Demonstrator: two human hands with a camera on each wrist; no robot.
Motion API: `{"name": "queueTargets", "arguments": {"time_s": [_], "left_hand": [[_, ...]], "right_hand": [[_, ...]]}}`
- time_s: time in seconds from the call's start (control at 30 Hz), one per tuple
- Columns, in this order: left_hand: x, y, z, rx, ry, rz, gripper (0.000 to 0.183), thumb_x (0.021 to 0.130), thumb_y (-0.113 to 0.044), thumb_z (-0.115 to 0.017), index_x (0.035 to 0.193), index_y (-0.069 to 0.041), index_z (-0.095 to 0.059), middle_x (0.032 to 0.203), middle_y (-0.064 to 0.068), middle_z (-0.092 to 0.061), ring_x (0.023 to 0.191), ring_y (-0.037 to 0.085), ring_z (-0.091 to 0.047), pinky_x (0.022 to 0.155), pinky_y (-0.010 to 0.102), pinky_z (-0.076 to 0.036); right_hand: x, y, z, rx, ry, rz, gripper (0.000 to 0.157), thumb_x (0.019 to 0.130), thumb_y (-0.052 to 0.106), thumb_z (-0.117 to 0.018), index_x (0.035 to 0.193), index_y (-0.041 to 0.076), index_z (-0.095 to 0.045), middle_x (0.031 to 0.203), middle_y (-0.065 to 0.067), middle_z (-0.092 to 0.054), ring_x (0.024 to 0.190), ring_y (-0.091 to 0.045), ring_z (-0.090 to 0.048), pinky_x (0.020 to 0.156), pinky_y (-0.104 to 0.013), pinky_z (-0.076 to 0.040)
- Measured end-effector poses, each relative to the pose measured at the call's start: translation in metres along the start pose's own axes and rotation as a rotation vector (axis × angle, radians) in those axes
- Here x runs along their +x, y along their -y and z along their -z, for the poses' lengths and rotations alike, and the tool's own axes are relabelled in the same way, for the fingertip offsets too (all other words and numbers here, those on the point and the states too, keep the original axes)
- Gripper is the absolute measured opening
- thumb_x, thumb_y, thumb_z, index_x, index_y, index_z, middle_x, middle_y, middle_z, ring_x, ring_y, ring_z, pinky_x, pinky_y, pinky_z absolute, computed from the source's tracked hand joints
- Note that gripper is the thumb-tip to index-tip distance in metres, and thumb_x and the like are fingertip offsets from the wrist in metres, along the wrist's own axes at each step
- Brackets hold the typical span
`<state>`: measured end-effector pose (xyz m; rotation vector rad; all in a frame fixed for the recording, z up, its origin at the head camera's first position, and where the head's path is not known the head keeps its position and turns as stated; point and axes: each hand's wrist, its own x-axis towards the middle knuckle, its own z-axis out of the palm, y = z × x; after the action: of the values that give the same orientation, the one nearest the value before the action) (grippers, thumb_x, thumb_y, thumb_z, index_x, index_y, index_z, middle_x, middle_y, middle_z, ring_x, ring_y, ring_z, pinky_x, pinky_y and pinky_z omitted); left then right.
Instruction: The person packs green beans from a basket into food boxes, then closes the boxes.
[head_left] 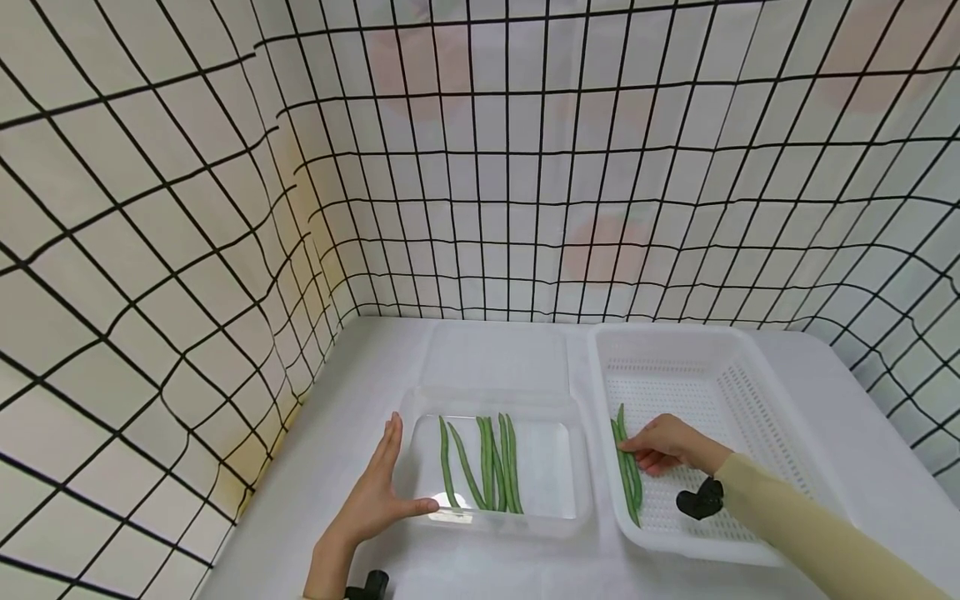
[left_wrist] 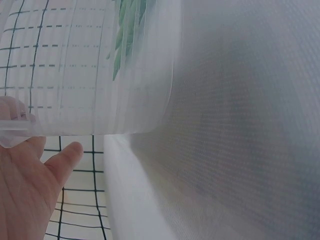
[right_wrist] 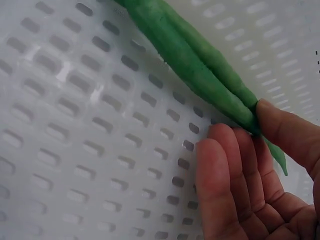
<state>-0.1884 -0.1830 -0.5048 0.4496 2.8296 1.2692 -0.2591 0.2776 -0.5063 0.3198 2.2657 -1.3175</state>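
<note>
My right hand (head_left: 670,443) is inside the white perforated basket (head_left: 675,354), pinching green beans (right_wrist: 192,62) between thumb and fingertips near one end. Two beans show side by side there, along the basket's left wall. The left hand (head_left: 372,500) is at the left side of a clear plastic container (head_left: 540,523), its fingers extended and its thumb at the front left corner. In the left wrist view, part of that hand (left_wrist: 25,185) shows beside and through the container's rim. Several green beans (head_left: 487,458) lie lengthwise inside the container, some grouped together and two apart on the left.
A flat translucent lid (head_left: 495,357) lies behind the container. Everything stands on a white-covered table (head_left: 330,450). Black netting (head_left: 525,175) over pale sheets rises at the back and both sides. Dark wrist mounts (head_left: 700,498) sit at both wrists.
</note>
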Motion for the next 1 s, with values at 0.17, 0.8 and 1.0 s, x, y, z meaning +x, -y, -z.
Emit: {"name": "queueTargets", "arguments": {"time_s": [0.17, 0.8, 1.0], "left_hand": [[0.0, 0.001, 0.0, -0.001, -0.007, -0.006, 0.133, 0.058, -0.057, -0.084, 0.154, -0.02, 0.0, 0.158, -0.002, 0.003, 0.142, 0.026, -0.003, 0.104, 0.062, -0.02], [0.0, 0.0, 0.0, 0.003, -0.006, -0.004, 0.134, 0.056, -0.06, -0.082, 0.154, -0.02, 0.0, 0.158, 0.001, 0.003, 0.142, 0.028, -0.004, 0.104, 0.062, -0.02], [0.0, 0.0, 0.0, -0.001, -0.003, -0.007, 0.133, 0.057, -0.059, -0.083, 0.154, -0.019, -0.001, 0.158, -0.002, 0.004, 0.142, 0.028, -0.004, 0.104, 0.063, -0.02]], "right_hand": [[0.003, -0.001, 0.001, 0.039, 0.008, -0.015, 0.022, 0.08, 0.015, -0.076, 0.072, -0.002, -0.064, 0.061, -0.008, -0.063, 0.05, -0.012, -0.061, 0.051, -0.025, -0.053], [-0.009, -0.006, 0.036, 0.337, 0.121, 0.038, 0.022, 0.091, 0.015, -0.063, 0.096, -0.006, -0.067, 0.083, -0.011, -0.068, 0.072, -0.017, -0.067, 0.07, -0.029, -0.055], [-0.021, 0.01, 0.049, 0.439, 0.207, 0.095, 0.02, 0.093, 0.014, -0.06, 0.1, -0.003, -0.067, 0.087, -0.01, -0.068, 0.076, -0.016, -0.068, 0.074, -0.03, -0.054]]}}
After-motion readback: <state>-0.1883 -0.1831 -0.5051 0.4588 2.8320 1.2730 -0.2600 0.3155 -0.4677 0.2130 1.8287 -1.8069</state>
